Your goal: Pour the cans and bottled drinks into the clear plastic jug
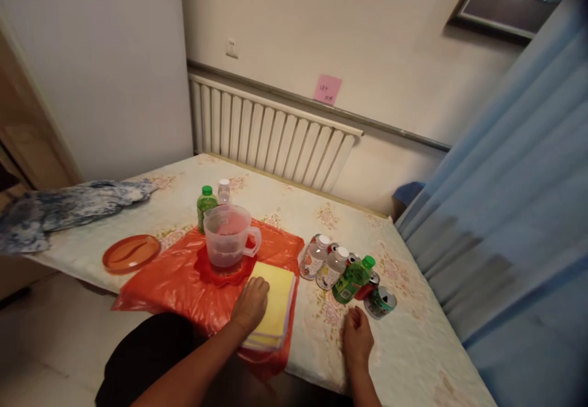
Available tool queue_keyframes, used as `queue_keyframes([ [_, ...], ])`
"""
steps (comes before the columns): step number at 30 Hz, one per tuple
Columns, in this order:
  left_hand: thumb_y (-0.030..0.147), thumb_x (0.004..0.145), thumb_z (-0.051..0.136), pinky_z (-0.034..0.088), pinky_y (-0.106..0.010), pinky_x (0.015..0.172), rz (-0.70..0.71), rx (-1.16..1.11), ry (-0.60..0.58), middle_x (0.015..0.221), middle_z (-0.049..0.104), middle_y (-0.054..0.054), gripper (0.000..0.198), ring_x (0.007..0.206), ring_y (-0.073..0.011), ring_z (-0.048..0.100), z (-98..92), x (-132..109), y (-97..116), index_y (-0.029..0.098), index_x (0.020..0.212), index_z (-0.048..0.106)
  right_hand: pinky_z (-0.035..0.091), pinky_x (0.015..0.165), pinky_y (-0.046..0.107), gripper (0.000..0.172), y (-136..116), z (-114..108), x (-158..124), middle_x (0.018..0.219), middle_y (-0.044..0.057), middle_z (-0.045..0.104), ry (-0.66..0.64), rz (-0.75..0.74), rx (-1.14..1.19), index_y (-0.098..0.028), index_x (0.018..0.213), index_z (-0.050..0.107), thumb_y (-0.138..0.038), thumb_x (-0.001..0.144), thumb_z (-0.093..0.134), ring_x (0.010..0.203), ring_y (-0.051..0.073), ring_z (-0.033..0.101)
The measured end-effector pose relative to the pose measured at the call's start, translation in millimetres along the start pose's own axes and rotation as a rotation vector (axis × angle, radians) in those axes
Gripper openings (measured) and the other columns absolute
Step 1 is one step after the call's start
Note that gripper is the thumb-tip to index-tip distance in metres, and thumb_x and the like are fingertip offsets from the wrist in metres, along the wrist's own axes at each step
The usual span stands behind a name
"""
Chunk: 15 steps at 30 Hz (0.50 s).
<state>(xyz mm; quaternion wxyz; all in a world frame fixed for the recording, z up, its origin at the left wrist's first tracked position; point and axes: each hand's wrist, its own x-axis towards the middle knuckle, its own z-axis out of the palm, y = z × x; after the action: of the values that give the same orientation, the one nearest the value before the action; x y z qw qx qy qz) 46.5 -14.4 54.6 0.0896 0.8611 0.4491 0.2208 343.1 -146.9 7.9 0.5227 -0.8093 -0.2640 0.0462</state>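
Left hand on a yellow stack, right hand near bottles and cans

A see-through plastic jug with a looped handle stands in a red dish with a wavy rim; the jug seems to hold clear liquid low down. Just behind it are a green-capped bottle and a small white-capped bottle.

The stack, flat and rectangular with yellow and pale layers, lies beside the dish on a shiny, crinkled red plastic sheet. The left hand's fingers are bent over its top near one edge; whether they pinch it cannot be told.

The right hand rests on the flower-patterned table, fingers curled inward; whether they enclose anything cannot be told. Just beyond them stand a green bottle and a green can with a dark opening on top. Next along are two clear bottles with white caps and printed labels, partly hiding more cans.

At the far left are a round, shallow orange tray and a rumpled blue-and-white cloth.
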Motion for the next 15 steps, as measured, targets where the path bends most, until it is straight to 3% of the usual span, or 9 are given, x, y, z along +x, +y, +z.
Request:
queue_keyframes([
  [6, 0.009, 0.088, 0.038, 0.048, -0.034, 0.085, 0.110, -0.139, -0.010, 0.095, 0.064, -0.007, 0.027, 0.093, -0.0206, 0.058, -26.9, -31, -15, 0.022, 0.095, 0.060, 0.052, 0.083, 0.038, 0.055, 2, -6, -17, 0.098, 0.016, 0.073, -0.026, -0.064, -0.096, -0.015, 0.103, 0.066, -0.053, 0.069, 0.046, 0.092, 0.031, 0.069],
  [8, 0.016, 0.093, 0.036, 0.050, -0.035, 0.087, 0.101, -0.295, 0.074, 0.100, 0.065, -0.008, 0.026, 0.096, -0.0209, 0.060, -44.5, -48, -29, 0.023, 0.101, 0.060, 0.052, 0.083, 0.039, 0.054, 1, -5, -17, 0.099, 0.016, 0.073, -0.027, -0.071, -0.110, -0.016, 0.101, 0.066, -0.053, 0.068, 0.046, 0.092, 0.031, 0.068],
  [12, 0.032, 0.094, 0.040, 0.052, -0.037, 0.086, -0.141, -0.382, 0.344, 0.098, 0.065, -0.008, 0.021, 0.094, -0.0228, 0.062, -85.9, -68, -79, 0.024, 0.099, 0.059, 0.050, 0.086, 0.043, 0.052, 0, -2, -15, 0.100, 0.016, 0.072, -0.042, -0.052, -0.145, -0.018, 0.099, 0.066, -0.053, 0.066, 0.046, 0.092, 0.034, 0.068],
  [15, 0.041, 0.091, 0.043, 0.051, -0.042, 0.089, -0.373, -0.359, 0.551, 0.100, 0.063, -0.008, 0.027, 0.095, -0.0248, 0.062, -111.8, -55, -129, 0.021, 0.103, 0.055, 0.050, 0.087, 0.045, 0.050, 1, 0, -13, 0.102, 0.017, 0.072, -0.045, -0.041, -0.169, -0.019, 0.097, 0.066, -0.053, 0.065, 0.046, 0.094, 0.035, 0.067],
])
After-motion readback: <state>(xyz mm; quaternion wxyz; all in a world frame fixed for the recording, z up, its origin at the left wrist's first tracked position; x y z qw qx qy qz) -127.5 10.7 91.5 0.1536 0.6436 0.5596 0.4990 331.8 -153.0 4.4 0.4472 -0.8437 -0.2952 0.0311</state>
